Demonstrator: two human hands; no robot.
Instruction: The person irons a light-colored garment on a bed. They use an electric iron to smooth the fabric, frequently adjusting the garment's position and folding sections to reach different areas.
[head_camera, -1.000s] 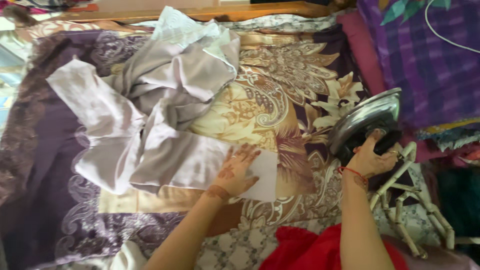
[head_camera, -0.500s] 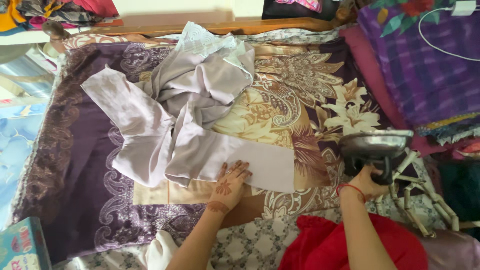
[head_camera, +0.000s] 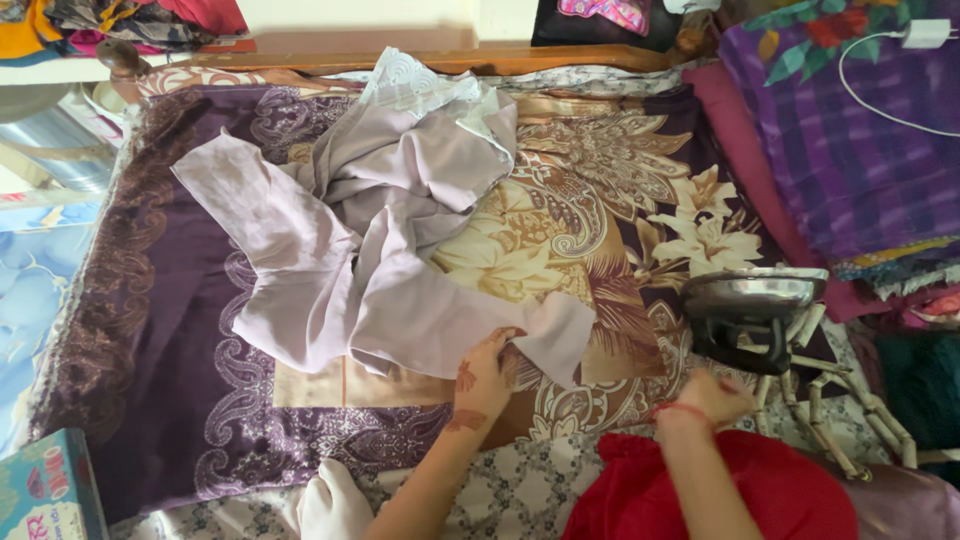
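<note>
The person is kneeling at the near edge of a bed (head_camera: 130, 300) that is wearing a purple and gold patterned bedspread (head_camera: 600, 200). A pale lilac garment (head_camera: 370, 230) is lying crumpled across the middle of it, one long panel stretching toward the person and ending in a flat corner. The left hand (head_camera: 483, 372) is resting on that near corner, and its fingers (head_camera: 500, 340) are pinching the edge of the cloth and lifting it slightly off the bedspread. The right hand (head_camera: 705, 395) is hanging free just above the red cloth (head_camera: 700, 480) covering the person's lap, with a red thread around the wrist; it is blurred, but the fingers are looking loosely curled and are holding nothing. Just beyond that hand, an iron (head_camera: 752, 305) is sitting with its shiny soleplate facing up on a small stand of pale sticks (head_camera: 830, 400), apart from the hand. To the right, a purple checked cloth (head_camera: 850, 150) is lying over a pile, with a white cable (head_camera: 880, 100) trailing across it. A wooden headboard rail (head_camera: 430, 58) is running along the far side.
</note>
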